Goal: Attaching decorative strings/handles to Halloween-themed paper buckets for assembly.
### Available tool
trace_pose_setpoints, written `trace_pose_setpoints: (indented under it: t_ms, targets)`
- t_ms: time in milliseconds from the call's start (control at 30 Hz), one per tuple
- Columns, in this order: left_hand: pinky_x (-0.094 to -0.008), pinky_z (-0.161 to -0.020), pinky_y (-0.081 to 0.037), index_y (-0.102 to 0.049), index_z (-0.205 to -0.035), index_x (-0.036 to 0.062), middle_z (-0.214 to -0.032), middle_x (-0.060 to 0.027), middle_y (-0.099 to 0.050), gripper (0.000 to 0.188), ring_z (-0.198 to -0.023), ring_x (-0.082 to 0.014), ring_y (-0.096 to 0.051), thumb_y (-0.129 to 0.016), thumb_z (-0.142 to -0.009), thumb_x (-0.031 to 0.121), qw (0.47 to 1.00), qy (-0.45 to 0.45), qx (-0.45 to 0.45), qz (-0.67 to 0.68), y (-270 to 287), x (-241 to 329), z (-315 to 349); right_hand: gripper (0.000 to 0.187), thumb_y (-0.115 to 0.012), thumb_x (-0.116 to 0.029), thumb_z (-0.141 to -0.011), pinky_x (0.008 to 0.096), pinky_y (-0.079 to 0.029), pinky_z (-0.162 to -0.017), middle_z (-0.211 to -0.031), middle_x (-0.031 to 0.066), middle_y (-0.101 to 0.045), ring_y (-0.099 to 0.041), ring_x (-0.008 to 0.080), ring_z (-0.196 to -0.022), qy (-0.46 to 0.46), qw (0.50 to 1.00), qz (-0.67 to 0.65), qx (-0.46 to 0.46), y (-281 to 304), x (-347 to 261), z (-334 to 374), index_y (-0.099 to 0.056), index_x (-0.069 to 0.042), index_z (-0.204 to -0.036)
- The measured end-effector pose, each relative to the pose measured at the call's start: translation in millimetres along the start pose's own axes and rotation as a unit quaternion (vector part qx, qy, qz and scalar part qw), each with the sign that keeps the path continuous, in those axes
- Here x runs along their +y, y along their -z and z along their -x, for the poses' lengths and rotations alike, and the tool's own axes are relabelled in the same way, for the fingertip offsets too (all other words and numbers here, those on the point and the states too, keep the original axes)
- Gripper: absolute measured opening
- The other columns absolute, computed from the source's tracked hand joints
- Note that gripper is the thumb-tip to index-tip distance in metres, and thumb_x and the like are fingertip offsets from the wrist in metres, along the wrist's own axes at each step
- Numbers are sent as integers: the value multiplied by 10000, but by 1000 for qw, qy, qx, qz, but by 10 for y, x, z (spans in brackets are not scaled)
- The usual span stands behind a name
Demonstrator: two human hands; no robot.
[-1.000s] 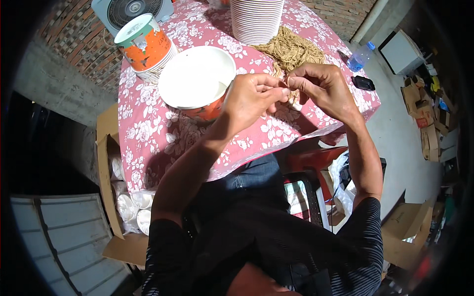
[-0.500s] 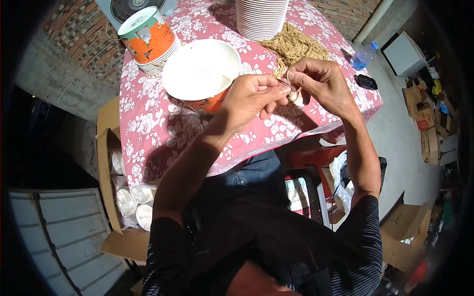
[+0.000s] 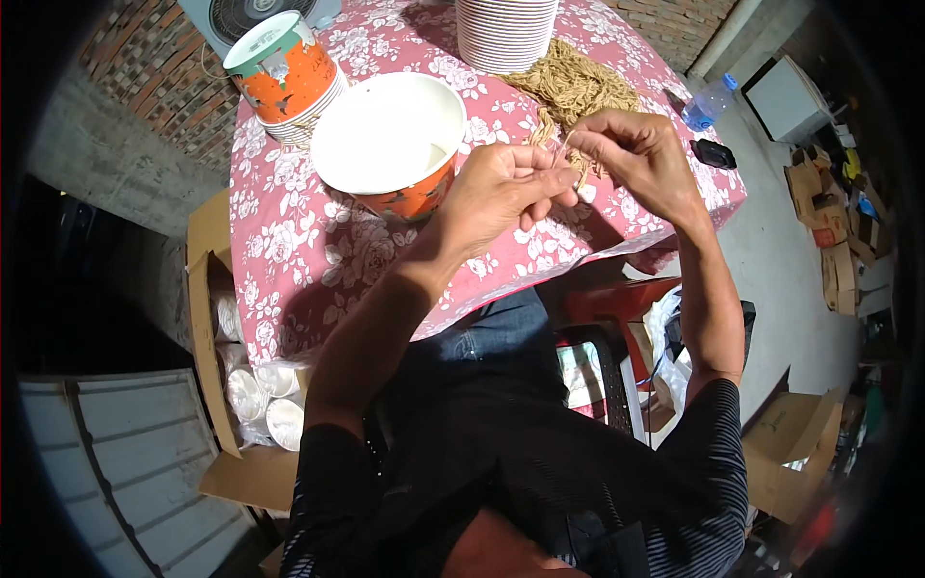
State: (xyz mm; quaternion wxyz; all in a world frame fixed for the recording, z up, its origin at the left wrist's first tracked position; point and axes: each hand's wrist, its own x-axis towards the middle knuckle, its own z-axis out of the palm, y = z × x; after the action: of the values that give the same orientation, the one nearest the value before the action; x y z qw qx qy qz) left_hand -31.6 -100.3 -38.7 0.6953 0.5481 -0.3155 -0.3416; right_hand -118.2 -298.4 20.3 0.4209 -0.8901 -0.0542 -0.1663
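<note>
Above the near part of the table my hands face each other, almost touching. My left hand [image 3: 506, 193] pinches between thumb and fingertips a thin pale cord [image 3: 565, 144]. The cord's upper part runs to my right hand [image 3: 644, 159], closed on it with thumb and forefinger. Fingers hide most of the cord. Just beyond lies a heap of tan cords [image 3: 583, 82], a few strands trailing toward my hands. Left of my left hand stands a wide paper bucket [image 3: 412, 200], white inside, orange outside.
A flowered pink tablecloth [image 3: 289, 241] covers the table. At its back stand a stack of white buckets [image 3: 506, 34] and a stack of orange-printed buckets [image 3: 289, 77], near a fan [image 3: 255, 12]. A water bottle [image 3: 710, 104] and black object [image 3: 713, 154] sit right. An open carton [image 3: 207, 328] stands left.
My right hand has risen slightly and drawn a little away from the left, showing more of the cord between them. My left hand has shifted slightly right.
</note>
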Motion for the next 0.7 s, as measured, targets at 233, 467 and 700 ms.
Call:
trace_pose_setpoints:
  t_ms: [233,467,700]
  targets:
    - [-219,-536,-464,-704,-1141,-59,-1003,-136,-771,347,-651,-74,-610,-595,-1070,263,995,88,-42,11,153,32,174,192,-719,-167,-1002,276,-400,-550,-742,-20,-658,-495,39,-645,-107,994,13,-9,300,298,-6,-788,12,-1000]
    - [-181,-478,-413,-680,-1180,-80,-1009,-173,-768,373,-601,-60,-591,-622,-1066,269,993,112,-34,6,327,-83,314,229,-725,-209,-1006,278,-377,-527,-680,-27,-585,-468,52,-603,-67,996,50,11,363,551,-74,-777,11,-977]
    - [-204,-499,-451,-689,-1147,-72,-1037,-178,-773,321,-600,-71,-600,-587,-1073,224,991,116,-62,-28,399,-113,387,223,-721,-202,-1006,279,-401,-527,-694,-5,-616,-478,61,-584,-81,995,63,-7,412,705,-58,-779,10,-969]
